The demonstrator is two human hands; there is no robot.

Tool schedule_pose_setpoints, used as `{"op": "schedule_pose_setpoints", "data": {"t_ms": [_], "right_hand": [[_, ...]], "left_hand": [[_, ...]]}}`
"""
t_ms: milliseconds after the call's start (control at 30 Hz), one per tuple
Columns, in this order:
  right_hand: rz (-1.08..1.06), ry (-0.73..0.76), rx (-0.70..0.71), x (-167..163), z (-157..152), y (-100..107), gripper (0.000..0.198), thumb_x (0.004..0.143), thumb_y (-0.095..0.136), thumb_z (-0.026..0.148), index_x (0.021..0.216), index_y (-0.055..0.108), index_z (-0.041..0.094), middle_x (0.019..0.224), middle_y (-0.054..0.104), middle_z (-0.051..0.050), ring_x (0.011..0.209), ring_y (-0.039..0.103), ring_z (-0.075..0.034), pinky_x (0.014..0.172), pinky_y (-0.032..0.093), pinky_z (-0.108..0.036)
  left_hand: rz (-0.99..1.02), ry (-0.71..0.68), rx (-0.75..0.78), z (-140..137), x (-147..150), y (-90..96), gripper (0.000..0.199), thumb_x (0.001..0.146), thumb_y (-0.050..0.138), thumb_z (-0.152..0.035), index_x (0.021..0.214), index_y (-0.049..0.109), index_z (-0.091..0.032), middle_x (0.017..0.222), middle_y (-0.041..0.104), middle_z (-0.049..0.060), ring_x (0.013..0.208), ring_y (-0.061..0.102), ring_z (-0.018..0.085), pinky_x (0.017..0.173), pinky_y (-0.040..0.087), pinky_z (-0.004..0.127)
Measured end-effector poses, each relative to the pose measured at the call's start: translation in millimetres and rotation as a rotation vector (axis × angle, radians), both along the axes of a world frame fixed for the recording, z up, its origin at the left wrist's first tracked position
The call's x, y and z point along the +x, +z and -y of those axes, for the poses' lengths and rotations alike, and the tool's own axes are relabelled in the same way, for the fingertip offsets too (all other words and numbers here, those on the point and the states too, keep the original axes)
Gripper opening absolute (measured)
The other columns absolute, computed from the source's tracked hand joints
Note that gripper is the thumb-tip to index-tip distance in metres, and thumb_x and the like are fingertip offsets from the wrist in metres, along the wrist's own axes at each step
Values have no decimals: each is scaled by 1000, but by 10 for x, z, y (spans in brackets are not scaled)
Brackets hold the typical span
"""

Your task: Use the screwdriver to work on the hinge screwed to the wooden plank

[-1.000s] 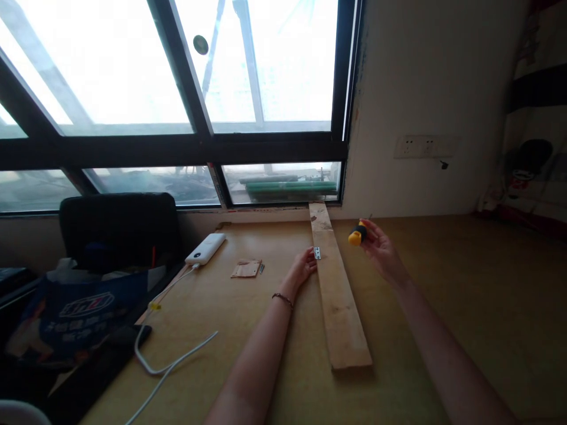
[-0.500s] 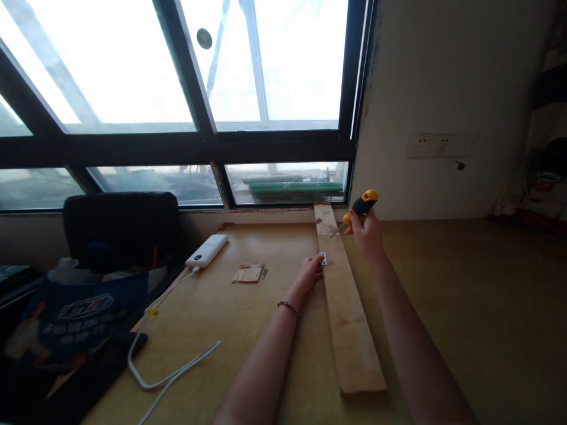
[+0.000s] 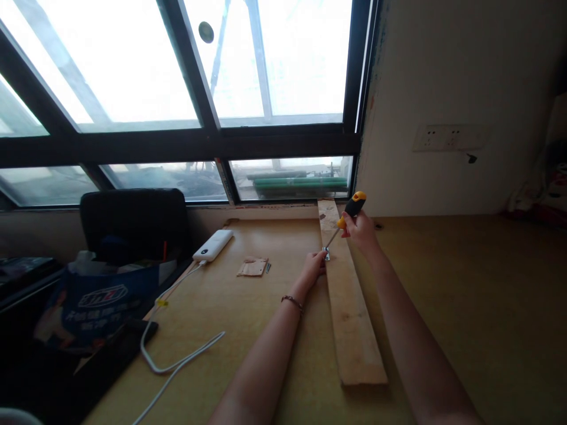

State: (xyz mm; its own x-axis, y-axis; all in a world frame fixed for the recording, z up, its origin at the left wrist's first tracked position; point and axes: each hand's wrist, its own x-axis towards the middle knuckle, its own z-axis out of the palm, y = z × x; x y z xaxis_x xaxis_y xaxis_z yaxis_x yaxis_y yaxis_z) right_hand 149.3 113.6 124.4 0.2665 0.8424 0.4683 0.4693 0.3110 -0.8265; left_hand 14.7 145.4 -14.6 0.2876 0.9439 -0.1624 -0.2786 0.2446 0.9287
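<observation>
A long wooden plank (image 3: 349,307) lies on the yellow table (image 3: 465,295), running away from me toward the window. A small metal hinge (image 3: 326,255) sits at the plank's left edge. My left hand (image 3: 313,265) rests on the table beside the plank, fingertips on the hinge. My right hand (image 3: 361,230) grips a screwdriver with a black and yellow handle (image 3: 351,208). Its shaft slants down to the left, and its tip is at the hinge.
A small wood piece (image 3: 252,267) with a few screws beside it lies left of the plank. A white power bank (image 3: 212,245) with a white cable (image 3: 177,360) sits further left. A black chair (image 3: 133,221) and a blue bag (image 3: 97,301) stand at the table's left edge.
My right hand turned the screwdriver from handle-forward to tip-down and brought its tip onto the hinge. My left hand stayed at the hinge. The camera shifted slightly.
</observation>
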Motion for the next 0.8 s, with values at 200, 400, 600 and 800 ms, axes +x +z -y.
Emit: {"op": "schedule_pose_setpoints", "data": {"t_ms": [200, 400, 600, 800], "right_hand": [[160, -75, 121, 12, 24, 27, 33, 72, 54, 50, 74, 52, 18, 59, 59, -1, 49, 57, -13, 47, 45, -23], [17, 92, 47, -49, 44, 43, 31, 70, 58, 44, 86, 52, 18, 65, 62, 0, 43, 56, -12, 39, 44, -22], [-190, 317, -38, -8, 41, 62, 30, 64, 66, 35, 83, 49, 19, 79, 65, -4, 49, 60, -13, 47, 53, -28], [-9, 70, 19, -13, 51, 87, 32, 59, 69, 35, 79, 48, 21, 67, 63, -2, 50, 61, -18, 47, 51, -31]], "left_hand": [[7, 7, 1, 15, 2, 11, 24, 69, 61, -33, 77, 57, -11, 66, 62, 7, 57, 60, 15, 53, 48, 25], [17, -13, 31, 16, 2, -13, 27, 69, 60, -36, 76, 59, -10, 68, 63, 8, 58, 61, 15, 54, 48, 26], [35, -22, 43, -1, -6, -49, 29, 69, 61, -37, 76, 59, -10, 70, 64, 9, 58, 61, 15, 54, 48, 27], [27, -16, 32, -9, -10, -57, 28, 68, 62, -38, 75, 59, -11, 67, 63, 8, 57, 60, 15, 54, 48, 27]]}}
